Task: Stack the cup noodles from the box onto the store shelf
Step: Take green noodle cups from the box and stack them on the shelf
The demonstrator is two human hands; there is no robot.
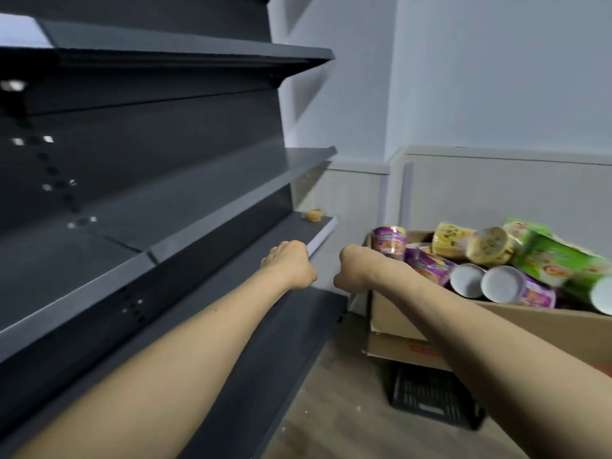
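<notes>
Hands between shelf (228, 193) and box (407, 321).
Left hand (289, 265) fisted, empty; right hand (359, 268) curled at box edge, grip unclear.

Shelf unit (185, 193) stands left, its tiers running near to far. A small lump (313, 215) sits at the far end of a lower tier. Box (496, 321) is to the right, on a crate (430, 399) on the floor (331, 425), with cup noodles (503, 284) piled inside. Left hand (291, 265) is at the shelf edge; right hand (356, 266) is over the box's left corner.
</notes>
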